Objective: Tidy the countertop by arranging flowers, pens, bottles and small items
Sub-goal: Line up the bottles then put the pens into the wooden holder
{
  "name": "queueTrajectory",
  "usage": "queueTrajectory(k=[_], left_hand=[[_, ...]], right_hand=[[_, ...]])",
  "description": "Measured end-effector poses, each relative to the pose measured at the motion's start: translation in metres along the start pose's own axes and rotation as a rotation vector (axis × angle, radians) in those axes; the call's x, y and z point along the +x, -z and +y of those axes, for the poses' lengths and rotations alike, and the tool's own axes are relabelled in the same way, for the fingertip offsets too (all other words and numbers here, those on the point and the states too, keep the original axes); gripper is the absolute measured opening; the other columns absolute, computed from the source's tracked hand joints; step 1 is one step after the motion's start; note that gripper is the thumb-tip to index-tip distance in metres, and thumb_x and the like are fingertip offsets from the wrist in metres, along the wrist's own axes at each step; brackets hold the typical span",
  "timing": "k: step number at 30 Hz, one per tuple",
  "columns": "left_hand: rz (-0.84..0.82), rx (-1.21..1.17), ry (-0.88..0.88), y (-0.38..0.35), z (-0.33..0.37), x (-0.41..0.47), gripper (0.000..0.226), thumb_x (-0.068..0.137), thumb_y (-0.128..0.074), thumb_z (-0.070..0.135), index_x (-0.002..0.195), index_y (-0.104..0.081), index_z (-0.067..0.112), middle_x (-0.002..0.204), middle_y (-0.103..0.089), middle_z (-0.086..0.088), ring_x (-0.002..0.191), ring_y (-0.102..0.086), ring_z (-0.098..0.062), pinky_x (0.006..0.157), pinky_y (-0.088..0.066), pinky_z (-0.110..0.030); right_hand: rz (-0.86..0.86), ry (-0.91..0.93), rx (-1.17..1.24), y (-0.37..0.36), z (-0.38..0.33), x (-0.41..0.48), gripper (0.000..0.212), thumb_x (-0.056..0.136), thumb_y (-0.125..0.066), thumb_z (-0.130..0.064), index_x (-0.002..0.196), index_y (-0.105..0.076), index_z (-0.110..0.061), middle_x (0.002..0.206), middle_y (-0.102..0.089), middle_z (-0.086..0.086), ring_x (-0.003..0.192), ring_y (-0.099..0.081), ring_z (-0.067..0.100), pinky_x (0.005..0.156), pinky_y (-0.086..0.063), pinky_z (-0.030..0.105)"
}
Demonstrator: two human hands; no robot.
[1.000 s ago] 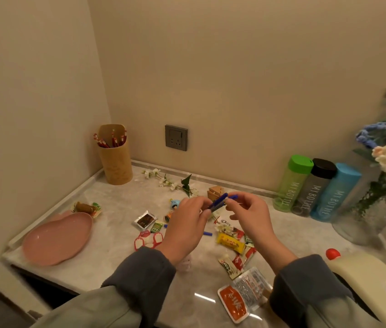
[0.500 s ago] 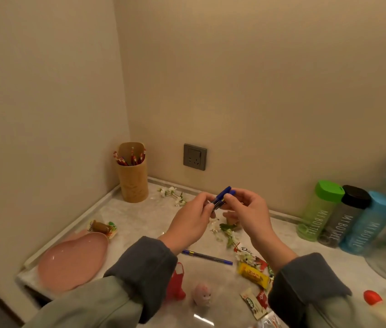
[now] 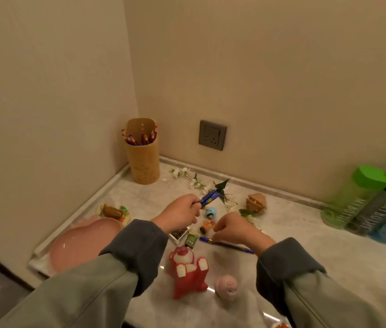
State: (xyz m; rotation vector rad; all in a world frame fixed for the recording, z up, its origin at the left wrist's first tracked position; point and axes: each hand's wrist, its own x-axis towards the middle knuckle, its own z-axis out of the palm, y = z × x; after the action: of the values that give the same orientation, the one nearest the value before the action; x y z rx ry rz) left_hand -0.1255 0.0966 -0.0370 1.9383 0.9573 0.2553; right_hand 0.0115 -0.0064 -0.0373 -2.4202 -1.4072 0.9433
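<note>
The left hand (image 3: 180, 213) pinched light, stiff blue pens (image 3: 208, 198) by their ends; the right hand (image 3: 234, 229) curled over a loose pen (image 3: 231, 245), grip unclear.

1. My left sleeve (image 3: 80, 294), at 7 o'clock in view, is pale sage green, a smooth cloth with soft folds.
2. My left cuff (image 3: 137, 252) is a dark grey inner layer showing past the green, bunched thick at the wrist.
3. My right sleeve (image 3: 334, 304), at 5 o'clock, is the same sage green, with a seam line along it.
4. My right cuff (image 3: 286, 263) matches: dark grey, wide and creased.
5. My left grip (image 3: 180, 214) and right grip (image 3: 237, 229) are bare beyond the cuffs.
</note>
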Motion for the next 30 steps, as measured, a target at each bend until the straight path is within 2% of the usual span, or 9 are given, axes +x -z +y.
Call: queueTrajectory(k=[4,7,10,12,14,18,22,25,30], left_hand=[[-0.041,0.025,0.032,-0.001,-0.015,0.007,0.015,0.102,-0.041,0.020,0.109,-0.054,0.019,0.081,-0.060,0.002,0.065,-0.058,-0.009,0.060,-0.048,-0.024],[-0.059,0.034,0.034,-0.001,-0.020,0.010,0.015,0.102,-0.041,0.021,0.110,-0.054,0.022,0.084,-0.061,0.002,0.068,-0.060,-0.010,0.060,-0.048,-0.023],[-0.066,0.030,0.020,0.000,-0.023,0.015,0.016,0.102,-0.040,0.022,0.111,-0.054,0.021,0.085,-0.061,0.002,0.070,-0.061,-0.011,0.066,-0.051,-0.029],[-0.041,0.030,-0.026,0.001,-0.023,0.018,0.019,0.102,-0.039,0.023,0.113,-0.054,0.020,0.087,-0.062,0.002,0.071,-0.061,-0.012,0.070,-0.052,-0.033],[0.019,0.005,-0.078,0.004,-0.020,0.021,0.020,0.103,-0.039,0.025,0.115,-0.055,0.020,0.088,-0.062,0.002,0.073,-0.061,-0.012,0.072,-0.053,-0.035],[0.130,-0.108,-0.145,0.020,-0.008,0.029,0.019,0.103,-0.039,0.023,0.109,-0.056,0.019,0.088,-0.062,0.002,0.079,-0.063,-0.014,0.082,-0.055,-0.041],[0.172,-0.180,-0.209,0.040,0.002,0.034,0.018,0.102,-0.042,0.023,0.110,-0.058,0.024,0.090,-0.065,0.004,0.086,-0.065,-0.012,0.086,-0.055,-0.043],[0.211,-0.190,-0.263,0.063,0.005,0.036,0.016,0.101,-0.045,0.025,0.105,-0.058,0.033,0.093,-0.067,0.008,0.089,-0.065,-0.010,0.084,-0.055,-0.039],[0.287,-0.231,-0.293,0.116,0.000,0.042,0.018,0.100,-0.050,0.023,0.111,-0.062,0.027,0.094,-0.069,0.008,0.090,-0.067,-0.011,0.083,-0.056,-0.036]], right_hand=[[0.001,-0.047,-0.155,-0.019,0.002,0.011,0.015,0.078,-0.074,-0.026,0.092,-0.072,-0.021,0.095,-0.070,0.000,0.088,-0.065,0.015,0.071,-0.052,0.027],[0.051,-0.067,-0.179,-0.024,0.005,0.016,0.006,0.078,-0.071,-0.024,0.083,-0.069,-0.025,0.091,-0.067,-0.004,0.086,-0.063,0.014,0.074,-0.054,0.029],[0.009,-0.057,-0.190,-0.022,0.008,0.020,0.009,0.076,-0.075,-0.030,0.074,-0.068,-0.025,0.084,-0.068,-0.006,0.080,-0.063,0.011,0.070,-0.054,0.029],[0.002,-0.051,-0.112,-0.013,0.006,0.021,0.013,0.073,-0.078,-0.031,0.067,-0.069,-0.023,0.076,-0.070,-0.007,0.074,-0.064,0.009,0.071,-0.057,0.031],[0.064,-0.054,0.041,0.003,-0.001,0.023,0.012,0.071,-0.079,-0.026,0.065,-0.070,-0.022,0.072,-0.072,-0.004,0.068,-0.065,0.008,0.070,-0.058,0.032],[0.324,-0.011,0.354,0.037,-0.030,0.025,0.012,0.069,-0.075,-0.017,0.074,-0.065,-0.012,0.068,-0.072,0.005,0.064,-0.070,0.014,0.059,-0.056,0.031],[0.401,0.085,0.679,0.057,-0.066,0.028,0.016,0.077,-0.071,-0.005,0.089,-0.062,-0.008,0.076,-0.072,0.008,0.064,-0.071,0.014,0.055,-0.057,0.028],[0.424,0.174,0.744,0.065,-0.097,0.036,0.021,0.077,-0.069,-0.001,0.094,-0.060,-0.011,0.086,-0.071,0.013,0.072,-0.073,0.020,0.058,-0.060,0.032],[0.450,0.307,0.720,0.076,-0.146,0.054,0.024,0.080,-0.068,-0.002,0.097,-0.056,-0.014,0.089,-0.069,0.012,0.071,-0.072,0.020,0.061,-0.062,0.039]])
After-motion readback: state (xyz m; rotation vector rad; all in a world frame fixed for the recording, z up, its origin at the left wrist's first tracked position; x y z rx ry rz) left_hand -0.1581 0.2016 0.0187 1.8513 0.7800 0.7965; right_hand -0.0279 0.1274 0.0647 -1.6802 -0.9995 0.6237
